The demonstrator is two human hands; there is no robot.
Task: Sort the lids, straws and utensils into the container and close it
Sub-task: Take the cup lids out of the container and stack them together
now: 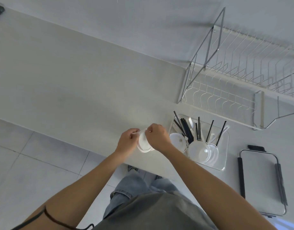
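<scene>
A small stack of white round lids (144, 143) is held above the counter's front edge. My left hand (128, 142) grips its left rim and my right hand (157, 137) grips its right rim. Just to the right stands a clear rectangular container (223, 166) on the counter. Inside it lie several black straws (186, 128), white utensils (216, 136) and more white lids (199, 151). The container's clear lid with black clips (259, 180) lies flat on the counter, further right.
A white wire dish rack (239, 77) stands behind the container at the back right. The pale counter (68, 80) stretches away to the left. Tiled floor (35, 163) and my legs in jeans lie below its front edge.
</scene>
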